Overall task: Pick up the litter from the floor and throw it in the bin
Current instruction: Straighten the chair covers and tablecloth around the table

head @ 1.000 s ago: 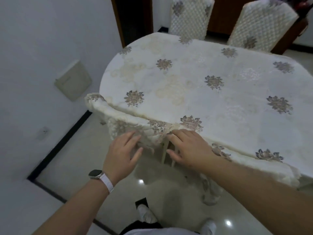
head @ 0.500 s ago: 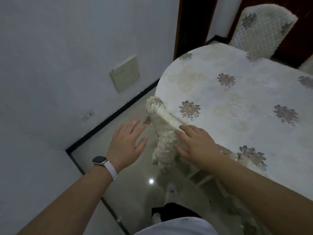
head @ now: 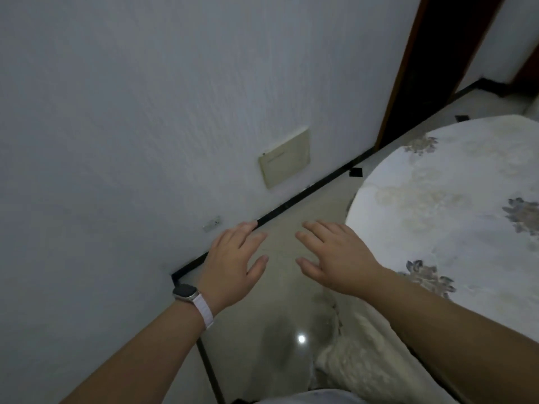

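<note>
The round table under white flowered cloth [head: 452, 199] is flanking my right hand [head: 335, 255]; my left hand [head: 233, 258] is hovering too, both spread, holding nothing. Where litter is lying, I cannot tell.

Wall [head: 145, 112] occupies the left and upper part of the view, floor [head: 280, 287] runs along its foot, and the skirting [head: 306, 193] marks the join. A wall panel [head: 284, 157] sits on the wall above the skirting, with a small socket [head: 212, 223] lower and to its left. Desk [head: 437, 199] stands at right, its cloth [head: 364, 360] hanging over the near edge. Doorway [head: 431, 53] lies beyond, at upper right. A square floor mark [head: 355, 172] lies between skirting and desk. Left hand [head: 233, 263] and right hand [head: 335, 258] are held side by side over the floor, apart, the right just beside the desk edge. Watch [head: 186, 293] on the left wrist.
</note>
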Tool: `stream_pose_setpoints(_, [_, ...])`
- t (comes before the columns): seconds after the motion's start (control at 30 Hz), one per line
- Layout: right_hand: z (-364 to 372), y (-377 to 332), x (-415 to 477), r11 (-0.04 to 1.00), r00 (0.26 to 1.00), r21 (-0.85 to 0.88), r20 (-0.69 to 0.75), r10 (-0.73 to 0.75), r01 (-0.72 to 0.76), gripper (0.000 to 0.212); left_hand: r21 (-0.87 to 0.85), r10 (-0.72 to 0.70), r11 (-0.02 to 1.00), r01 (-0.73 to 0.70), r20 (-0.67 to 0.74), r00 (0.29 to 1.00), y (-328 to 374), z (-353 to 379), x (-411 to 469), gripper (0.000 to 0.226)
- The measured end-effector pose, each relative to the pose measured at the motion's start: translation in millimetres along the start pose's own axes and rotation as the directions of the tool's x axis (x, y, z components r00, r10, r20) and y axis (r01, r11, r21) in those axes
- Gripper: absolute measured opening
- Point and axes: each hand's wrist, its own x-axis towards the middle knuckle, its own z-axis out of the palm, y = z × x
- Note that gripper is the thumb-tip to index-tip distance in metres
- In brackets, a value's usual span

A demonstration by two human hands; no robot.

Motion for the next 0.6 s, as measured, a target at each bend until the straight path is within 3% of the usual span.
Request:
stream_pose_setpoints(0.1, [-4, 21, 40, 0.997, 0.998, -0.021, 0.020, -0.067, 0.068, 0.053, 0.015, -0.002, 1.000, 0.002, -0.017, 1.000, -16, -1, 34, 0.044])
stream_pose_setpoints(0.3, [1, 48, 105, 0.998, 0.999, -0.028, -0.011, -0.051, 0.051, 0.051, 0.007, -0.006, 1.000, 0.006, 0.024, 1.000, -54, 4, 89, 0.043])
stream_pose_setpoints(0.6, [38, 84, 195, 0.982, 0.981, -0.087, 0.085, 0.174, -0.166, 0.052, -0.071, 0.147, 0.987, -0.142, 0.060, 0.987, -157, 50, 201, 0.046])
